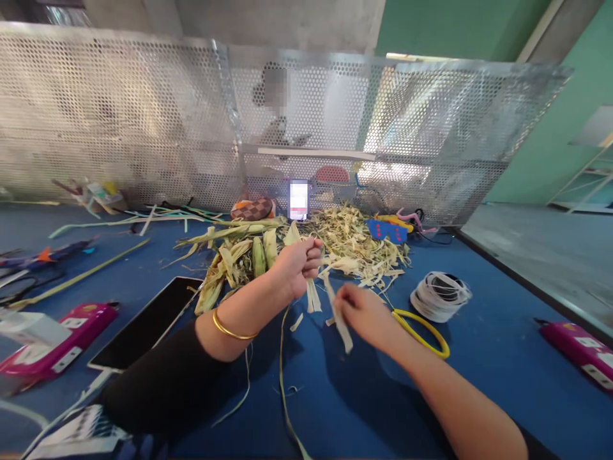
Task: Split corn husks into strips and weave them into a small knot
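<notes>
My left hand (297, 265), with a gold bangle on the arm, is closed around a pale corn husk (313, 298) whose split ends hang below the fist; a pointed tip shows above it. To the right and a little lower, my right hand (359, 310) pinches a narrow husk strip (343, 333) that dangles toward the table. Behind my hands lies a heap of torn husk shreds (352, 233). Whole greenish husks (234, 262) are piled to the left. A long thin husk strand (282, 377) runs down the blue table (378, 409).
At right are a spool of white cord (438, 297), a yellow ring (424, 332) and a magenta power strip (579, 348). A dark tablet (148, 322) and another magenta strip (71, 338) lie left. A lit phone (299, 199) stands before the perforated metal screen (143, 128).
</notes>
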`<state>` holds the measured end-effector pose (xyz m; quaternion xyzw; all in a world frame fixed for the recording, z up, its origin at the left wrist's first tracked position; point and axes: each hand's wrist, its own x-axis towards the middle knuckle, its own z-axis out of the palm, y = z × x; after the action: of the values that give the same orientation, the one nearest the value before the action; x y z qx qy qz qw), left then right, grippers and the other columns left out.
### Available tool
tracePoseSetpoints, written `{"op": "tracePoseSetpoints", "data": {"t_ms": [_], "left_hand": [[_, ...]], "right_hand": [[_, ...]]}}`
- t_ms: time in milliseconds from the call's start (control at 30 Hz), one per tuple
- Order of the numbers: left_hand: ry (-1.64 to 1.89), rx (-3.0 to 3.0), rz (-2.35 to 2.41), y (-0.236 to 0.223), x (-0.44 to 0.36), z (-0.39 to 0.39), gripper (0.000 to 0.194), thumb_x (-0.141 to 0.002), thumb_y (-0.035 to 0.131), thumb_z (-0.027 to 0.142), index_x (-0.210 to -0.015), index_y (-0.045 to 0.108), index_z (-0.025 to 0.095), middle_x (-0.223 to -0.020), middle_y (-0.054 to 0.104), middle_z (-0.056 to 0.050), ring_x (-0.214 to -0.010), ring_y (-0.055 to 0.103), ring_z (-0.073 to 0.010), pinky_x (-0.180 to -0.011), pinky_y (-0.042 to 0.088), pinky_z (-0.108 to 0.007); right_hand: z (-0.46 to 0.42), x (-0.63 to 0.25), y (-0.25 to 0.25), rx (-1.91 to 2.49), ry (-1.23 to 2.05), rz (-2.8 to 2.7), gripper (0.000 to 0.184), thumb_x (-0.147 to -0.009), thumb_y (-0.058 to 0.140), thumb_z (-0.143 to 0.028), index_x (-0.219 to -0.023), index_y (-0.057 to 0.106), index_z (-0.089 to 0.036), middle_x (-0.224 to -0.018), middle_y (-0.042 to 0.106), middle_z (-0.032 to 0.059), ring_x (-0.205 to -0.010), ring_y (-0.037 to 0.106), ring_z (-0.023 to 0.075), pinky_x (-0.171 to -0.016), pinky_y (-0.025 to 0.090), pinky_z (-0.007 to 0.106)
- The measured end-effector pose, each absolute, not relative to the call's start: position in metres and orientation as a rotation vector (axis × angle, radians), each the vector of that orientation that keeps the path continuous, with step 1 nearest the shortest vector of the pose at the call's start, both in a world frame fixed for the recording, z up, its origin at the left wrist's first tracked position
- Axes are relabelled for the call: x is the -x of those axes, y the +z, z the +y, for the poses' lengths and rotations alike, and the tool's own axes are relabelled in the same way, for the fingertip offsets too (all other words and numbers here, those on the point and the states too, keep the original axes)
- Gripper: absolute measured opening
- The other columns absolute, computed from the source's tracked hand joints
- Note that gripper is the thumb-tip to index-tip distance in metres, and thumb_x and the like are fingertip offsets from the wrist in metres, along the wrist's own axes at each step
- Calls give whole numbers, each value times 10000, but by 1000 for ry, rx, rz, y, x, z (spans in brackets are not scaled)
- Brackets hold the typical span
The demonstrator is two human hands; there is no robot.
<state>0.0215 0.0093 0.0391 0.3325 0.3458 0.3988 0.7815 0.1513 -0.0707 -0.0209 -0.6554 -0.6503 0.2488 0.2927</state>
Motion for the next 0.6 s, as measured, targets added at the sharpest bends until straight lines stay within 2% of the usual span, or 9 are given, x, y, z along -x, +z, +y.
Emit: {"op": "tracePoseSetpoints", "data": {"t_ms": [67,133,233,333,467,600], "left_hand": [[867,-736,753,34,-26,5,279,-902,344,138,-650,462,153,-428,257,97,-289,171,-14,-322,63,-163],[884,-764,779,30,-30,1,256,-885,366,125,-665,496,141,-459,351,74,-303,237,-11,-320,108,-154],[883,-842,834,24,-36,-6,234,-870,399,134,-714,572,118,-605,547,-7,-433,471,-42,-376,299,-143],[868,-858,778,22,-40,-13,259,-887,402,180,-750,612,116,-740,638,-74,-614,600,-108,-551,464,-196],[861,-813,715,24,-40,-19,273,-895,391,169,-765,623,109,-794,667,-106,-708,638,-145,-654,500,-233],[820,-746,696,25,-40,-20,273,-907,376,203,-719,563,138,-729,650,-84,-608,617,-153,-543,494,-260]], "right_hand": [[-65,-161,-15,1577,809,-1336,156,-826,454,-290,-691,470,-215,-573,580,-15,-530,576,155,-533,425,267],[-64,-165,-10,1406,830,-1139,178,-814,501,-359,-707,480,-218,-553,577,-27,-503,582,154,-527,463,276],[-68,-161,-6,1278,839,-1154,218,-766,589,-407,-706,515,-211,-510,573,-42,-462,565,137,-496,467,258],[-70,-155,-7,1252,939,-1205,265,-732,628,-442,-681,525,-204,-489,580,-42,-423,550,132,-451,452,252],[-68,-153,-10,1264,999,-1174,272,-691,666,-436,-637,535,-204,-480,589,-35,-414,546,138,-453,464,274],[-68,-153,-10,1243,1081,-1137,255,-662,693,-420,-653,566,-200,-510,608,-29,-440,556,140,-489,478,289]]}}
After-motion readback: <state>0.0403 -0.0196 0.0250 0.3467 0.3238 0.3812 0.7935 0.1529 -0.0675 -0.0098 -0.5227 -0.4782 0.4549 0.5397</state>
